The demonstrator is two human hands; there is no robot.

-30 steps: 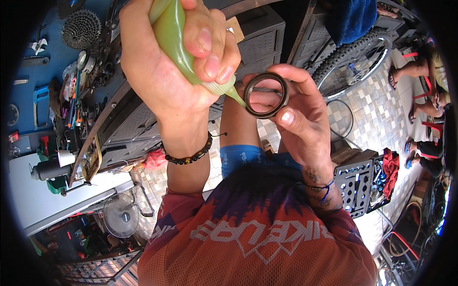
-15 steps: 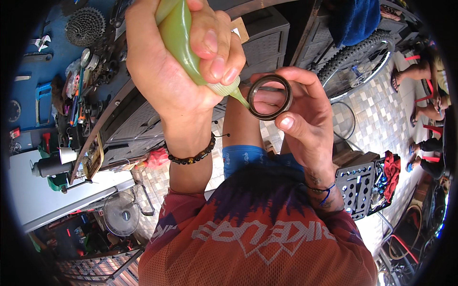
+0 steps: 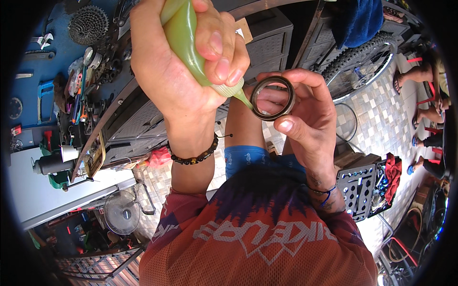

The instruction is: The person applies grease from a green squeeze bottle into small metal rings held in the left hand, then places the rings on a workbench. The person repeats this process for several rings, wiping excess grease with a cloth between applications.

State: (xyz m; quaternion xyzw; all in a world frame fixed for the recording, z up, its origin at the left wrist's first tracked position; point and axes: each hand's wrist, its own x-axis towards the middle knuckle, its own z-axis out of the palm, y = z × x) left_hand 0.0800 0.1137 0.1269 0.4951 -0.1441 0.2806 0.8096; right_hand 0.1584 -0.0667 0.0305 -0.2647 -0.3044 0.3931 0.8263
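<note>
My left hand (image 3: 155, 66) is wrapped round a soft squeeze bottle (image 3: 185, 45) of yellowish-green stuff, tilted with its nozzle down and to the right. The nozzle tip (image 3: 247, 102) meets, or almost meets, the left edge of a dark metal bearing ring (image 3: 271, 117). My right hand (image 3: 312, 117) pinches this ring at its right side between thumb and fingers, its open face turned toward me. Through the ring's hole some of the right hand's fingers show. Whether any of the stuff lies on the ring is too small to tell.
A blue workbench at the left carries a cassette (image 3: 88, 25), a blue hacksaw (image 3: 46, 97) and many tools. Dark drawers (image 3: 269, 40) stand ahead. At the right are a bicycle wheel (image 3: 358, 59), an open tool case (image 3: 358, 190) and other people's legs (image 3: 415, 78). A fan (image 3: 121, 213) stands lower left.
Both hands, the bottle and the ring have shifted slightly right in the picture. The nozzle stays at the ring's left edge, and both grips are the same.
</note>
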